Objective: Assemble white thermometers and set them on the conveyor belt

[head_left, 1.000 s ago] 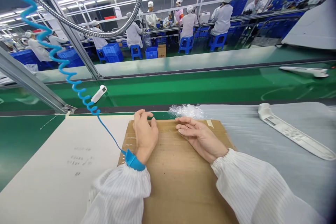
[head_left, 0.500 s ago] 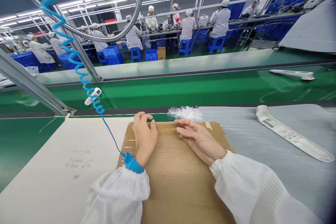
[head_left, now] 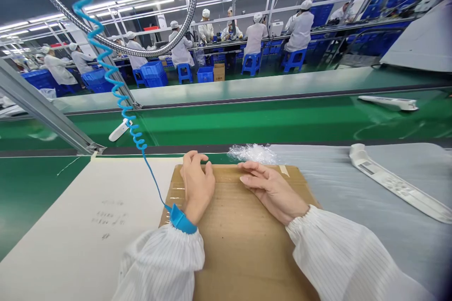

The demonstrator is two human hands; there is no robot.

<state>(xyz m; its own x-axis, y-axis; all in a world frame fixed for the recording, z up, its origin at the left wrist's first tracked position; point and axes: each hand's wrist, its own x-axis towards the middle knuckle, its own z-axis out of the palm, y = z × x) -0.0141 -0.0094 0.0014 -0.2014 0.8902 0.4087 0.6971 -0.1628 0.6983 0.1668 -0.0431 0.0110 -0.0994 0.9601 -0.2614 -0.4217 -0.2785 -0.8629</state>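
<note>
Both left hand (head_left: 198, 183) and right hand (head_left: 273, 191) stay over cardboard (head_left: 247, 249), empty fingers half-curled, seemingly idle; belt (head_left: 197, 127) carries white handset (head_left: 118, 132) leftward.

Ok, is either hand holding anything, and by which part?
Nothing is visibly held: the left hand and right hand are loosely curled, apart, over the far end of the cardboard.

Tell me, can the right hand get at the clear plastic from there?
Probably yes: the right hand looks empty, and the plastic lies just ahead, by the far edge of the cardboard, with nothing visible in the way.
</note>
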